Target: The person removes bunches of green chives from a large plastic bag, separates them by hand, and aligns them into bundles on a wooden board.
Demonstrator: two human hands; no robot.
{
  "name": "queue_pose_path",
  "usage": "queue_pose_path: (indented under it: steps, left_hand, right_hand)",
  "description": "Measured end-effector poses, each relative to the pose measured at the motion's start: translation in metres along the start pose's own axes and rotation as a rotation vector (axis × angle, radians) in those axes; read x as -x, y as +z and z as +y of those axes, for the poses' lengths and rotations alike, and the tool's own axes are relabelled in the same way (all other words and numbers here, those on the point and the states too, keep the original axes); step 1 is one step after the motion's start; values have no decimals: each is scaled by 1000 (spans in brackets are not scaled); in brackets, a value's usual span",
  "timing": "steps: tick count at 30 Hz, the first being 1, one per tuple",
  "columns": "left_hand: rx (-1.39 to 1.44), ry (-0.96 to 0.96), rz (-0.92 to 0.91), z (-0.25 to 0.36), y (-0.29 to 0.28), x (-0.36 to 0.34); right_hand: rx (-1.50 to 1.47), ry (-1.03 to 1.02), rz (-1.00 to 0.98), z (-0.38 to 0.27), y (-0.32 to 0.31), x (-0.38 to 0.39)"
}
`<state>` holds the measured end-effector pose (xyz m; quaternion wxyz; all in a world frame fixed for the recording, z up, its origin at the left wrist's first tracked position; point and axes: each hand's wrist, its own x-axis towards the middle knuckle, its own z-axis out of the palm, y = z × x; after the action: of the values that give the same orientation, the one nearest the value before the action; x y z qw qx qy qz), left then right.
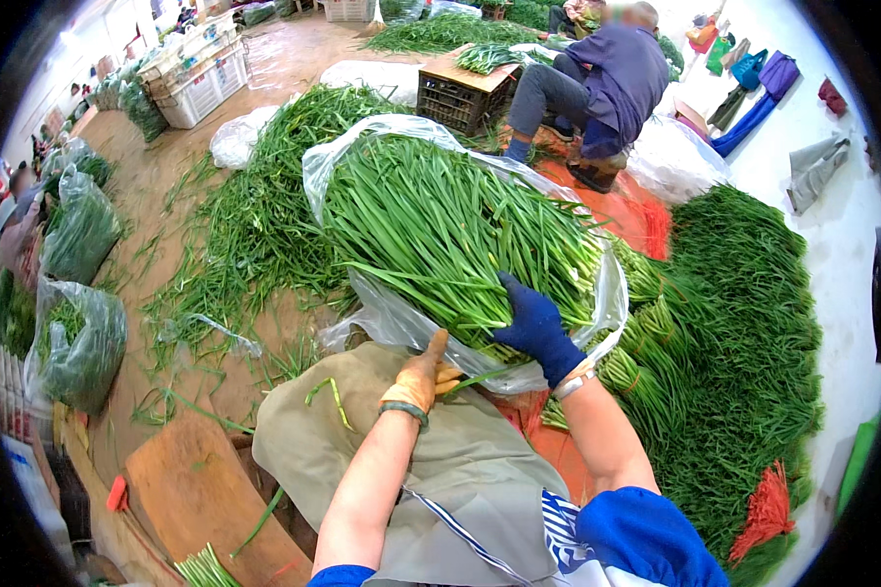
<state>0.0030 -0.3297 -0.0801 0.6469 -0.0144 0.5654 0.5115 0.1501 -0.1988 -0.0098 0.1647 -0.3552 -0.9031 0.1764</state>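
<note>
A big clear plastic bag (612, 303) lies open before me, filled with long garlic chives (431, 225), leaf tips to the far left and pale stems to the right. My right hand (538, 328), in a navy glove, presses on the chives near the stem end, thumb and forefinger spread. At the bag's near edge is my left hand (416, 380), in an orange-tan glove, thumb up and fingers curled round the plastic. A loose leaf runs beside those fingers. My lap is covered by an olive-grey apron (362, 479) with a stray stalk on it.
Tied chive bundles (646, 362) and a large chive pile (744, 323) lie to the right. Loose leaves (255, 215) heap at the left. Beyond, a person (617, 78) sits by a dark crate (455, 98). Filled bags (83, 342) stand far left; a wooden board (201, 489) lies nearer.
</note>
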Motion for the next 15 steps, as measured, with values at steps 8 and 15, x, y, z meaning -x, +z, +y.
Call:
queue_pose_path:
  steps: [8, 15]
  left_hand:
    - [16, 467, -189, 6, -20, 64]
    - [41, 473, -317, 4, -30, 66]
  right_hand:
    - [352, -152, 205, -39, 11, 40]
    - [537, -97, -191, -71, 17, 34]
